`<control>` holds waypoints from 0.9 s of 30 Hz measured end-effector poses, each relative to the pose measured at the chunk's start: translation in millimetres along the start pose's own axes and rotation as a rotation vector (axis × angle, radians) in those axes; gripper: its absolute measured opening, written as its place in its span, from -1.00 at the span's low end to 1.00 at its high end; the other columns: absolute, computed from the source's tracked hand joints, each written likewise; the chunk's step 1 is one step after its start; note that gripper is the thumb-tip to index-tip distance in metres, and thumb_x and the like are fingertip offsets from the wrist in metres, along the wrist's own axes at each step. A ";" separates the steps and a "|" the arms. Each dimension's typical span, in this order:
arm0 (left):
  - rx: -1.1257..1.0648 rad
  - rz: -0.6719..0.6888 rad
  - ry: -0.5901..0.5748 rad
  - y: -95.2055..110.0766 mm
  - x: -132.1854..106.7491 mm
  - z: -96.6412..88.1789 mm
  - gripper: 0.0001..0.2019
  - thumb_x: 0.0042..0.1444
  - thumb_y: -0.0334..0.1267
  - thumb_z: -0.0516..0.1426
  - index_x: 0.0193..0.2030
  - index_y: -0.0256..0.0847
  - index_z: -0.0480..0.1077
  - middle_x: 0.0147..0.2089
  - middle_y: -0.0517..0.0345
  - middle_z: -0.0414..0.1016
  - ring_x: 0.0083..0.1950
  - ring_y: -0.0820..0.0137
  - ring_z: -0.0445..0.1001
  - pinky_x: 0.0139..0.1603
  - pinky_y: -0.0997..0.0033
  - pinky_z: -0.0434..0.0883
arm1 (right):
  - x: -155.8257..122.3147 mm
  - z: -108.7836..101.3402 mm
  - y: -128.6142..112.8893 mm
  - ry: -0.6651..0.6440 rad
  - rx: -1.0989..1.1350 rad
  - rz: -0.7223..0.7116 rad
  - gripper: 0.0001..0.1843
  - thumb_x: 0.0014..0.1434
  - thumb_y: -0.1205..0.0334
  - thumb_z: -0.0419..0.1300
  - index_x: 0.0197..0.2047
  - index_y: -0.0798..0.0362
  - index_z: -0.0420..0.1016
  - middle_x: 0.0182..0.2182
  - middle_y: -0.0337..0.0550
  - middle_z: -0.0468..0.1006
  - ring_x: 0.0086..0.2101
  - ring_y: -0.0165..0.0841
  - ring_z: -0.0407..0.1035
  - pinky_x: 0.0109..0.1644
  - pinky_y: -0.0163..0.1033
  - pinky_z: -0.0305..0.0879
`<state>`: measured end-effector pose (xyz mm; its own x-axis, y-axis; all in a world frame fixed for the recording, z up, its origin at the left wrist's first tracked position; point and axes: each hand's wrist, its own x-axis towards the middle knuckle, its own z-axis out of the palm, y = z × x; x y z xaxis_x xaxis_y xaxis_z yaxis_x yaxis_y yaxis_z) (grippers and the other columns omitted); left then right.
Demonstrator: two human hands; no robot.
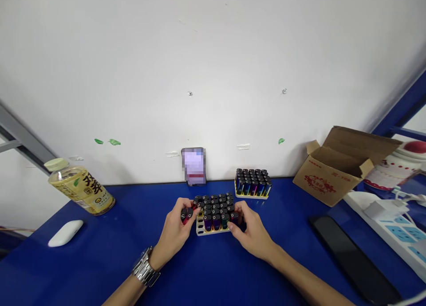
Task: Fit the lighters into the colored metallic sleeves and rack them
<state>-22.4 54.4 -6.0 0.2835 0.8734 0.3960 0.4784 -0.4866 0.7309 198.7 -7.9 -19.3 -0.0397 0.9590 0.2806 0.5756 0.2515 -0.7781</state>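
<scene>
A white tray (200, 229) with oval slots stands in front of me, filled with several rows of lighters (216, 221) that have black tops and coloured, shiny bodies. Bare slots show at its front left corner. My left hand (181, 221), closed at the tray's left side, holds red lighters (187, 215) between thumb and fingers. On the opposite side, my right hand (248, 228) is closed around the tray's front right corner, its thumb by a teal lighter and its fingers against the end lighters. Its fingertips are partly hidden.
Behind, a second tray of lighters (253, 184) stands near the wall. A phone (194, 166) leans there. To the right are an open cardboard box (329, 173), a dark phone (354, 257) and a power strip (396, 230). A drink bottle (81, 186) and white case (65, 233) lie left.
</scene>
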 end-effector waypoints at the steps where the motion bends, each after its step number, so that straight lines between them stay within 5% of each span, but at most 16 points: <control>1: 0.007 -0.001 -0.019 -0.7 -0.3 1.4 -0.86 0.20 -0.14 0.05 -0.22 -0.13 0.21 -0.25 0.20 0.45 -0.25 0.42 0.45 -0.23 0.43 0.41 | 0.1 0.0 -0.1 0.002 -0.003 -0.001 -0.84 0.09 0.24 0.10 -0.26 0.00 0.16 -0.44 -0.28 0.32 -0.46 -0.39 0.22 -0.39 -0.30 0.18; 5: 0.011 0.059 -0.122 -1.2 -0.3 3.9 -0.79 0.21 -0.16 0.03 -0.07 -0.14 0.32 -0.11 0.08 0.48 -0.09 0.31 0.46 -0.06 0.29 0.41 | 0.2 -0.4 -0.6 0.010 0.001 -0.008 -0.85 0.08 0.25 0.10 -0.27 0.00 0.17 -0.45 -0.29 0.32 -0.46 -0.39 0.23 -0.40 -0.30 0.19; 10: -0.072 -0.044 -0.033 5.8 11.4 -15.1 -0.74 0.16 -0.06 0.10 -0.15 -0.20 0.38 -0.23 0.12 0.47 -0.24 0.35 0.46 -0.18 0.36 0.43 | 0.1 -1.2 -1.9 -0.003 0.005 0.006 -0.85 0.09 0.25 0.09 -0.27 -0.01 0.16 -0.45 -0.28 0.32 -0.47 -0.39 0.23 -0.40 -0.30 0.18; 15: -0.233 -0.086 -0.309 10.1 26.9 -34.2 -0.72 0.11 -0.04 0.14 -0.18 -0.21 0.45 0.02 -0.02 0.46 -0.06 0.26 0.47 -0.04 0.29 0.43 | 1.1 -2.2 -3.4 -0.008 -0.007 0.013 -0.84 0.09 0.23 0.09 -0.27 -0.01 0.14 -0.46 -0.29 0.30 -0.47 -0.39 0.21 -0.41 -0.31 0.15; 18: -0.267 -0.117 -0.377 6.9 28.6 -29.7 -0.72 0.12 -0.04 0.13 -0.18 -0.21 0.43 -0.13 0.04 0.52 -0.12 0.29 0.49 -0.06 0.29 0.44 | 1.0 -2.3 -3.5 -0.002 -0.018 0.004 -0.84 0.09 0.23 0.09 -0.28 -0.01 0.14 -0.48 -0.30 0.29 -0.47 -0.38 0.21 -0.41 -0.31 0.14; 21: -0.204 -0.145 -0.288 2.2 26.2 -20.1 -0.70 0.10 -0.01 0.14 -0.20 -0.22 0.39 -0.35 0.17 0.50 -0.33 0.37 0.46 -0.25 0.36 0.42 | 0.5 -1.9 -2.7 0.001 -0.010 -0.003 -0.85 0.09 0.24 0.09 -0.29 0.00 0.15 -0.46 -0.29 0.31 -0.47 -0.39 0.22 -0.41 -0.30 0.16; 27: -0.178 -0.163 -0.093 6.2 27.1 -21.8 -0.69 0.05 -0.03 0.19 -0.23 -0.25 0.40 -0.41 0.21 0.44 -0.42 0.44 0.38 -0.38 0.46 0.32 | 0.6 -1.4 -0.4 -0.011 0.005 0.004 -0.87 0.11 0.24 0.09 -0.27 0.01 0.17 -0.45 -0.28 0.33 -0.46 -0.39 0.23 -0.41 -0.31 0.19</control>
<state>-29.9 75.4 21.4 0.2942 0.9305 0.2181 0.3722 -0.3217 0.8706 199.6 -7.6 -18.1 -0.0465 0.9614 0.2713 0.5720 0.2483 -0.7818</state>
